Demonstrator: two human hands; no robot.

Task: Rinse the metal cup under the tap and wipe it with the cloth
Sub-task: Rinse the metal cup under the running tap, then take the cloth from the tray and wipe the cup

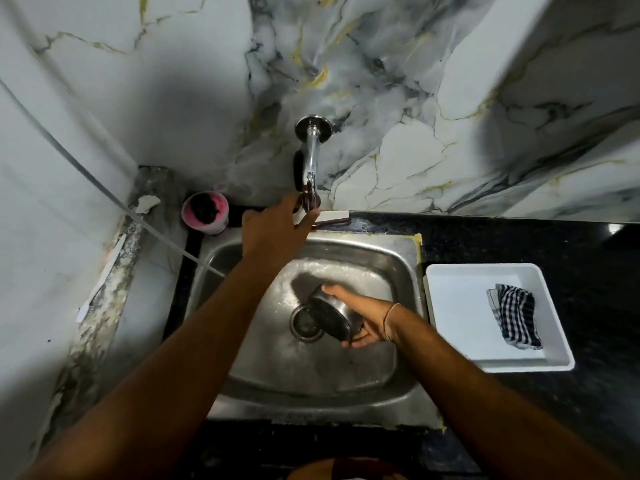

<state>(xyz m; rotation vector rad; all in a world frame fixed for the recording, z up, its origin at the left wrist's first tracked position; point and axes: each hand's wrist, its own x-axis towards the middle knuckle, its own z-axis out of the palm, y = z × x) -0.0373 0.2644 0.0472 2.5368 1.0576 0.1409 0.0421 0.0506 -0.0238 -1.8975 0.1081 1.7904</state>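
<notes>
- Plainly the rinsing step is in hand, and it looks to be at the tap-handling part of it: the left hand [273, 226] is stretched up to the tap [310, 157], its fingers at the tap's lower end just under the wall fitting.
- Whether those fingers are closed on the tap's knob or only touching it I cannot tell; the tip of the hand overlaps the metal and hides the contact.
- No stream of water can be made out from the spout, though the sink [398, 265] floor has a wet sheen.
- The right hand [363, 317] is clamped around the metal cup [327, 315], fingers wrapped over its side, holding it tilted low inside the sink, just above the drain [304, 325].
- The cup sits nearer the person than the spout, so it does not look to be right under it.
- The checked cloth [516, 317] lies crumpled in the white tray [450, 289] on the dark table [554, 244], to the right of the sink and well apart from both hands; wiping has not begun.
- Next, by my judgement, the left hand must work the tap while the right brings the cup's mouth under the spout, turning it so water reaches inside and out.
- After that a hand must reach right to the tray for the cloth.
</notes>
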